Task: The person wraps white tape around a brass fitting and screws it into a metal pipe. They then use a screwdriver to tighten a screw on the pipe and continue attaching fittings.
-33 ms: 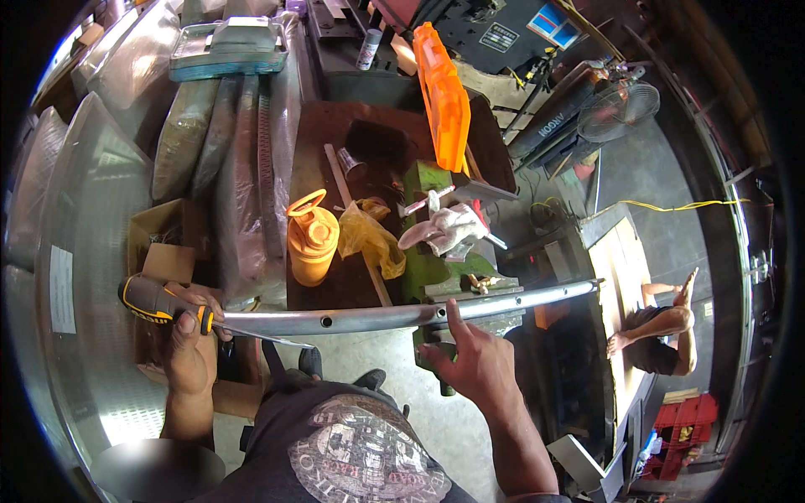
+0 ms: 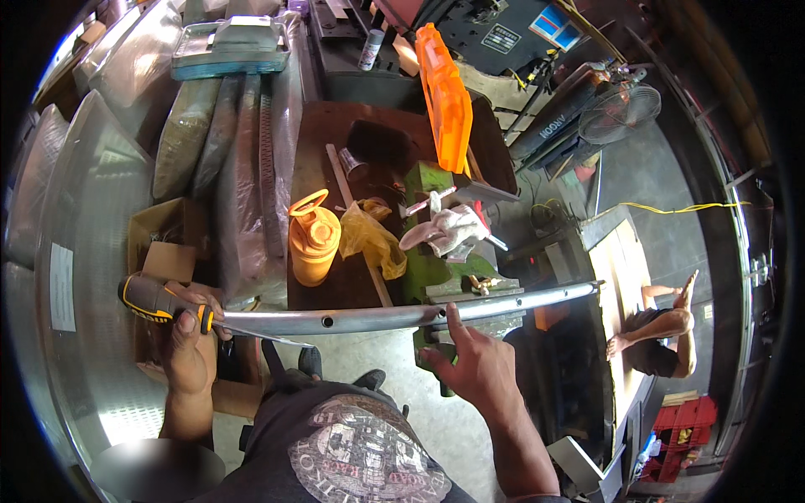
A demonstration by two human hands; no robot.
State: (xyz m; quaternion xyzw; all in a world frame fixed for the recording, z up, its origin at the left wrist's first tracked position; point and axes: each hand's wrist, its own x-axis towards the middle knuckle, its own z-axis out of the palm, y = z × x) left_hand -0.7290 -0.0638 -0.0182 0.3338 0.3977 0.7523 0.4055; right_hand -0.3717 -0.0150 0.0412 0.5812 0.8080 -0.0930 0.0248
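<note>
My left hand [image 2: 189,339] is closed round a black-and-yellow screwdriver [image 2: 155,300], its shaft pointing right below a metal tube [image 2: 377,319]. The same hand's fingers also wrap the tube's left end. The long round tube has holes along its side and runs across to the right, over a green bench vise [image 2: 428,356]; whether the jaws clamp it I cannot tell. My right hand [image 2: 482,360] is open, with its index fingertip touching the tube beside a hole and its thumb held apart below. It holds nothing. A white glove or cloth [image 2: 449,230] lies on the vise.
An orange bottle [image 2: 315,247] and a yellow plastic bag [image 2: 376,247] stand behind the tube. An orange case [image 2: 446,101] rises beyond the vise. Cardboard boxes [image 2: 168,261] sit at left. Another person's bare legs [image 2: 671,323] rest on a board at right, near a fan [image 2: 620,113].
</note>
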